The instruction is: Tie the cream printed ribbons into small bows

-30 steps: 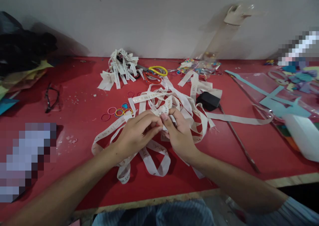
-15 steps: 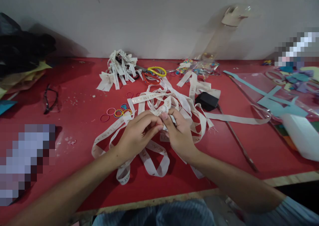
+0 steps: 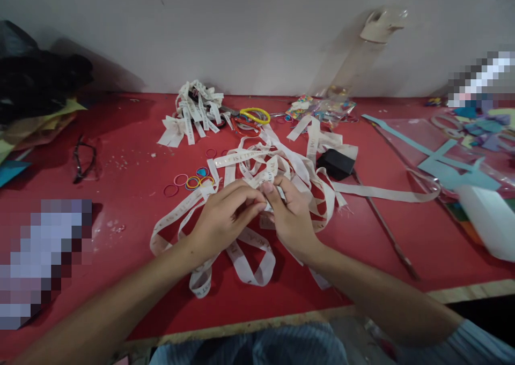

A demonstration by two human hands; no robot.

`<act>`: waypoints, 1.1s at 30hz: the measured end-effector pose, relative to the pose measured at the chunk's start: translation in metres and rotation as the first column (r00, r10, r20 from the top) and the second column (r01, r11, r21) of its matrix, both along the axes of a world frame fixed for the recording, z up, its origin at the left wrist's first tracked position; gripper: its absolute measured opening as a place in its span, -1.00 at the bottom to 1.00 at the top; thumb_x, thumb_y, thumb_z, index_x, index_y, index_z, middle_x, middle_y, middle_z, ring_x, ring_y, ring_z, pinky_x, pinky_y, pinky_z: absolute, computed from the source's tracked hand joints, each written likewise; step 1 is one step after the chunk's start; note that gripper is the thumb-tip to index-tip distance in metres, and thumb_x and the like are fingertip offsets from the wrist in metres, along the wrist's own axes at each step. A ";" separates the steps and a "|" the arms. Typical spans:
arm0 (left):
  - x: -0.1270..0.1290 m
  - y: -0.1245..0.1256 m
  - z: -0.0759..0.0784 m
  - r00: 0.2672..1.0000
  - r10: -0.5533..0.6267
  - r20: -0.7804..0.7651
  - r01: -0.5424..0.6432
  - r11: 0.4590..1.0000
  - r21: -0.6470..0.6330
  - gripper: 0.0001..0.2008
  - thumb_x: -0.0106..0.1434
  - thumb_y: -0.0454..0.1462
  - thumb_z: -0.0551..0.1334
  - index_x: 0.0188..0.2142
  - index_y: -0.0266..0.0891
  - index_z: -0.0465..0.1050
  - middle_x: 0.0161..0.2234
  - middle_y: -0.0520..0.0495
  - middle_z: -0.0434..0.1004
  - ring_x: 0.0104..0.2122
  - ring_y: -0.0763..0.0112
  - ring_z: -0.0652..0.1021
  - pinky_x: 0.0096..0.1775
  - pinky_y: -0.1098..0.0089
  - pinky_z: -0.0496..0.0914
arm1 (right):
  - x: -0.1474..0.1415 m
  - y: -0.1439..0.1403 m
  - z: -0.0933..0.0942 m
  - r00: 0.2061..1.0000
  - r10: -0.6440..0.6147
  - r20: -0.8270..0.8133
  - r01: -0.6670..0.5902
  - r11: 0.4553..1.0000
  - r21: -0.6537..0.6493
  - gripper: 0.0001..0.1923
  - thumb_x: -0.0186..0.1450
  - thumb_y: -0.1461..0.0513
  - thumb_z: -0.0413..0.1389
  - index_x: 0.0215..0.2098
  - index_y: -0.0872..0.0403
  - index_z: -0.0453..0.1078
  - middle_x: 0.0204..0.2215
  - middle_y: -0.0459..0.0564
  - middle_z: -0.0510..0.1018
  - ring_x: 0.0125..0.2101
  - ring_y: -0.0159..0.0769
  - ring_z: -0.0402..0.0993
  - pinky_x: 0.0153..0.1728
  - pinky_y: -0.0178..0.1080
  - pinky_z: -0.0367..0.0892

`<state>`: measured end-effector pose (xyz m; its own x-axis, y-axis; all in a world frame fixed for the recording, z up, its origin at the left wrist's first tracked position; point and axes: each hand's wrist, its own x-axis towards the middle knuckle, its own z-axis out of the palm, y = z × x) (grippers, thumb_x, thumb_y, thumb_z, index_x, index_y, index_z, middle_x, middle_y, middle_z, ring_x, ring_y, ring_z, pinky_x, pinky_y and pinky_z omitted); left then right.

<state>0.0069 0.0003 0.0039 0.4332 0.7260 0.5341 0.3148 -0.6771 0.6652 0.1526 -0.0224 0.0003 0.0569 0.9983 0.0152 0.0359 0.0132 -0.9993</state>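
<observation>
The printed cream ribbon (image 3: 257, 180) is kept pinched between left hand (image 3: 225, 217) and right hand (image 3: 292, 217), barely shifted, the fold unfinished.

ribbon (image 3: 241, 157): your cream ribbon carries printed capital letters, too blurred to read as a word | ribbon loop (image 3: 200, 285): you can make out "IS" at most | nothing else legible
</observation>
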 end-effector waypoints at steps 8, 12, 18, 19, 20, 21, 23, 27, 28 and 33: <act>0.001 -0.001 -0.003 1.000 0.021 -0.002 -0.021 1.000 -0.009 -0.97 0.28 -0.35 0.20 -0.28 -0.23 0.42 -0.44 0.05 0.41 -0.44 0.54 0.42 -0.35 0.51 0.34 | 0.001 0.003 0.000 0.994 0.025 -0.102 -0.031 0.998 -0.062 -0.69 0.31 -0.02 0.05 -0.44 0.00 0.18 -0.55 -0.19 0.17 -0.60 -0.47 0.04 -0.63 -0.37 0.08; -0.006 0.003 -0.010 0.990 0.041 -0.135 -0.022 0.990 0.142 -0.91 0.30 -0.34 0.17 -0.22 -0.21 0.44 -0.35 0.01 0.50 -0.39 0.53 0.48 -0.39 0.53 0.32 | -0.001 0.005 -0.002 0.958 0.055 -0.282 -0.081 0.993 -0.083 -0.67 0.29 -0.02 0.07 -0.45 0.01 0.17 -0.55 -0.21 0.13 -0.60 -0.49 0.01 -0.64 -0.40 0.07; -0.003 -0.001 -0.007 0.935 0.170 -0.312 -0.052 0.935 0.352 -0.88 0.32 -0.32 0.12 -0.30 -0.24 0.44 -0.40 0.01 0.53 -0.45 0.50 0.49 -0.46 0.50 0.29 | -0.005 0.002 0.000 0.999 -0.027 -0.039 0.026 1.000 -0.016 -0.68 0.35 0.03 -0.01 -0.47 0.02 0.17 -0.51 -0.17 0.19 -0.52 -0.43 0.08 -0.51 -0.35 0.13; -0.002 -0.002 -0.006 0.938 0.163 -0.305 -0.055 0.941 0.334 -0.88 0.31 -0.33 0.13 -0.31 -0.24 0.44 -0.41 0.01 0.53 -0.45 0.50 0.48 -0.45 0.50 0.29 | -0.005 0.002 0.000 0.999 -0.042 0.011 0.042 0.999 0.019 -0.68 0.37 0.04 -0.02 -0.48 0.03 0.17 -0.51 -0.17 0.20 -0.50 -0.42 0.10 -0.47 -0.34 0.14; 0.000 -0.003 -0.006 0.951 0.137 -0.277 -0.055 0.957 0.285 -0.89 0.30 -0.34 0.13 -0.31 -0.24 0.43 -0.41 0.01 0.53 -0.45 0.50 0.48 -0.44 0.50 0.30 | -0.005 0.002 0.000 0.997 -0.051 0.051 0.048 0.997 0.055 -0.68 0.38 0.05 -0.04 -0.48 0.03 0.17 -0.52 -0.16 0.21 -0.49 -0.41 0.11 -0.44 -0.33 0.15; 0.002 -0.004 -0.006 0.968 0.103 -0.231 -0.052 0.975 0.216 -0.90 0.29 -0.36 0.14 -0.31 -0.24 0.43 -0.42 0.01 0.51 -0.45 0.50 0.47 -0.43 0.50 0.31 | -0.005 0.002 0.000 0.995 -0.055 0.082 0.048 0.995 0.090 -0.68 0.39 0.06 -0.05 -0.47 0.03 0.17 -0.52 -0.16 0.21 -0.48 -0.40 0.13 -0.42 -0.32 0.16; 0.005 -0.005 -0.005 0.992 0.043 -0.116 -0.036 0.998 0.059 -0.93 0.28 -0.36 0.16 -0.32 -0.24 0.42 -0.44 0.03 0.48 -0.46 0.52 0.45 -0.41 0.50 0.33 | -0.004 0.003 -0.001 0.990 -0.067 0.123 0.048 0.988 0.145 -0.69 0.40 0.08 -0.06 -0.47 0.02 0.18 -0.53 -0.16 0.22 -0.48 -0.39 0.14 -0.40 -0.31 0.15; 0.009 -0.004 -0.002 0.998 0.000 0.065 0.013 0.977 -0.214 -0.95 0.24 -0.35 0.22 -0.37 -0.26 0.43 -0.47 0.04 0.45 -0.47 0.53 0.44 -0.40 0.50 0.35 | -0.002 0.004 -0.002 0.987 -0.092 0.132 0.070 0.983 0.167 -0.70 0.40 0.08 -0.06 -0.46 0.02 0.20 -0.54 -0.16 0.25 -0.48 -0.37 0.16 -0.40 -0.29 0.13; 0.009 -0.004 -0.001 0.994 -0.009 0.107 0.039 0.959 -0.281 -0.95 0.23 -0.34 0.23 -0.38 -0.26 0.43 -0.47 0.04 0.45 -0.47 0.53 0.44 -0.40 0.50 0.36 | -0.002 0.004 -0.002 0.987 -0.096 0.129 0.073 0.983 0.168 -0.70 0.40 0.08 -0.06 -0.46 0.01 0.21 -0.54 -0.16 0.25 -0.48 -0.37 0.16 -0.40 -0.29 0.13; 0.008 -0.003 0.005 0.943 -0.038 0.331 0.242 0.761 -0.603 -0.84 0.21 -0.21 0.28 -0.41 -0.27 0.40 -0.63 0.16 0.31 -0.70 0.63 0.29 -0.64 0.54 0.24 | -0.001 0.003 0.000 0.992 -0.093 0.085 0.078 0.984 0.161 -0.68 0.40 0.07 -0.07 -0.47 0.01 0.19 -0.55 -0.17 0.21 -0.50 -0.39 0.12 -0.43 -0.29 0.11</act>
